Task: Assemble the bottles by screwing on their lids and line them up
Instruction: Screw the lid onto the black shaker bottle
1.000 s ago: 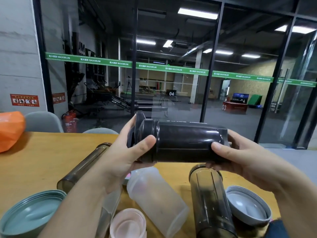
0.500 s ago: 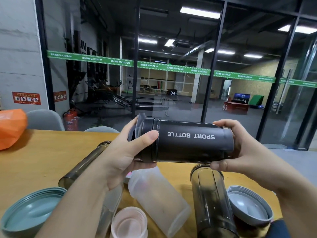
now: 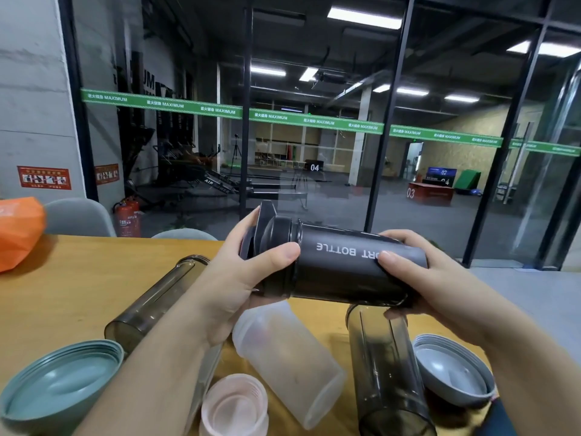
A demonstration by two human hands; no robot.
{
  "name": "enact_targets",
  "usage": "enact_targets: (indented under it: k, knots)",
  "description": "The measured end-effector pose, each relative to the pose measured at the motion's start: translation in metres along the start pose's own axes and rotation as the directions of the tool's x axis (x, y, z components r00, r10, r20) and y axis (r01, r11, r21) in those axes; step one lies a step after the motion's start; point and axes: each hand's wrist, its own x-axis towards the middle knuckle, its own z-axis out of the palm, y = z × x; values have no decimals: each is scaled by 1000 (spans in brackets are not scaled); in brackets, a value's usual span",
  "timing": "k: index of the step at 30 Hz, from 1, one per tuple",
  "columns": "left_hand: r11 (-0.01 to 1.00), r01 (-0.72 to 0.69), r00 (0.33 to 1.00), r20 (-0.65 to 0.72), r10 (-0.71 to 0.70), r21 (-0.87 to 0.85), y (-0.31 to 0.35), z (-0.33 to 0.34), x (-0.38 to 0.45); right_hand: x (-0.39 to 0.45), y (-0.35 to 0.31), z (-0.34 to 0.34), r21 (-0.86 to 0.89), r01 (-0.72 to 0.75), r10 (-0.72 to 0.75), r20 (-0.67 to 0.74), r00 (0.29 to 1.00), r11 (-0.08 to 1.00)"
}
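I hold a black sport bottle (image 3: 342,265) sideways above the wooden table (image 3: 72,287), its white lettering upside down. My left hand (image 3: 239,278) grips the black lid (image 3: 273,243) at the bottle's left end. My right hand (image 3: 421,278) grips the bottle's base end. Below lie a frosted clear bottle (image 3: 289,357), a smoky bottle (image 3: 386,372) on the right and another smoky bottle (image 3: 154,300) on the left, all without lids. A teal lid (image 3: 59,385), a pink lid (image 3: 235,407) and a grey lid (image 3: 449,369) lie loose, open side up.
An orange bag (image 3: 19,231) sits at the table's far left. Grey chair backs (image 3: 78,217) stand behind the table, before a glass wall (image 3: 314,136). The table's right edge runs close to the grey lid.
The bottle has turned about its long axis, so the lettering came round to face me. My right hand shifted its grip on the base; my left hand stays on the lid.
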Motion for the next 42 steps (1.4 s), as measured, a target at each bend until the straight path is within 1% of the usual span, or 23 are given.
enact_targets:
  k: [1, 3, 4, 5, 7, 12, 15, 18, 27, 30, 32, 34, 36, 39, 42]
  knots:
    - [1000, 6, 1000, -2, -6, 1, 0, 0, 0, 0, -1, 0, -41, 60, -62, -26, 998, 997]
    - [1000, 27, 999, -19, -27, -10, 1, -1, 1, -2, -3, -4, -214, 188, -199, -28, 980, 958]
    - [999, 36, 999, -21, -37, -16, 1, 0, 1, -3, -4, -6, -278, 222, -237, -22, 971, 935]
    - [999, 43, 999, -19, -44, -21, 1, 1, 1, -4, -5, -7, -307, 238, -254, -15, 967, 921]
    - [999, 45, 999, -18, -46, -27, 1, 3, 1, -4, -4, -8, -307, 255, -268, 0, 964, 917]
    - [997, 71, 997, -16, -72, -43, 3, 5, 2, -4, -3, -10, -349, 297, -320, -7, 948, 889]
    - [994, 100, 995, -21, -101, -51, 5, 6, 1, -3, -1, -9, -343, 303, -318, 13, 948, 889]
    - [995, 97, 995, -3, -97, -32, 7, 5, -1, -2, 1, -10, -320, 313, -324, 19, 946, 894]
    - [1000, 2, 999, 44, -2, -9, -3, 0, 2, -3, 1, -13, -326, 307, -318, 21, 948, 894]
    - [998, -54, 996, 71, 53, 11, -4, 0, 2, -4, 0, -15, -328, 286, -295, 23, 955, 900]
    - [994, -95, 994, 61, 91, 51, -5, -1, 2, -4, 0, -15, -315, 267, -277, 15, 961, 911]
    - [986, -135, 990, 47, 130, 103, -5, -3, 1, -4, 1, -16, -288, 248, -255, 12, 967, 925]
    - [974, -160, 987, 45, 155, 157, -3, -5, -1, -2, 2, -16, -217, 215, -216, 21, 976, 952]
    - [956, -166, 985, 78, 151, 243, -1, -5, -3, 0, 3, -15, -118, 124, -122, 25, 992, 985]
    - [967, -147, 988, 79, 133, 211, -4, -3, -2, 1, 4, -15, -67, 88, -87, 19, 996, 994]
